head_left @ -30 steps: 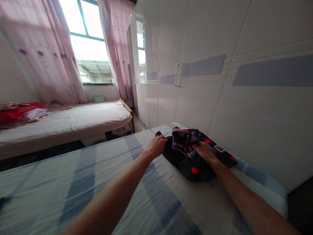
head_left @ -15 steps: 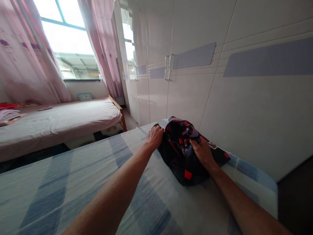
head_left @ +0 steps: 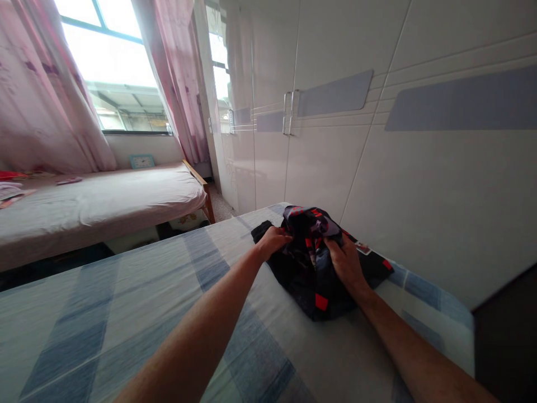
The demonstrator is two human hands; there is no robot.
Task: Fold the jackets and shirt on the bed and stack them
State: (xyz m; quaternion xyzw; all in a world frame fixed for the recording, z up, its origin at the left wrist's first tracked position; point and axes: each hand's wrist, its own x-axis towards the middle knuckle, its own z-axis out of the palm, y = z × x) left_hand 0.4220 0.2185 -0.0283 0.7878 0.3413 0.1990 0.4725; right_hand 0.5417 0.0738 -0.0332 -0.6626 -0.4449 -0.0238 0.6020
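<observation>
Since 0.5 sec ago, the L hand (head_left: pixel 273 242) has slid in from the end of the black & red clothes (head_left: pixel 291 280) toward the middle. The clothes lie in a bunch on the blue & white bed (head_left: pixel 159 313). R hand (head_left: pixel 347 262) pinches a fold; L hand touches the cloth, can't tell if it pinches. Big white closet (head_left: pixel 436 184)'s just past it. Pink bed (head_left: pixel 100 196) & blue clock (head_left: pixel 141 162) are farther off, by the window (head_left: pixel 119 64).

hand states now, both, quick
Left hand: at the dark garment, fingertips against its fabric; whether closed on it cannot be told.
Right hand: closed, holding a bunched part of the dark garment.
</observation>
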